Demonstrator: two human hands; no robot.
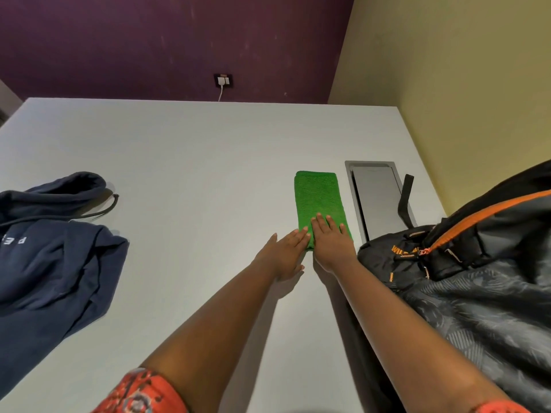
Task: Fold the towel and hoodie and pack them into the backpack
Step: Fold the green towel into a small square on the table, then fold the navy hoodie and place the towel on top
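Head view: navy hoodie [50, 248] crumpled at far left on grey surface [193, 162]. Left hand [287, 253] flat, fingers straight, tips touching towel's near left edge. Green towel [317, 198] folded narrow, right of centre. Right hand [332, 238] flat, pressing towel's near end. Recessed panel [378, 198] just beside; backpack [477, 278] far right.

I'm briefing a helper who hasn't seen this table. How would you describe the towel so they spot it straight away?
On the pale grey table, look right of centre, just left of the grey and orange backpack and the recessed metal panel. The towel lies there folded into a narrow strip, with both hands at its near end. It is the only bright green thing; the hoodie far left is navy.
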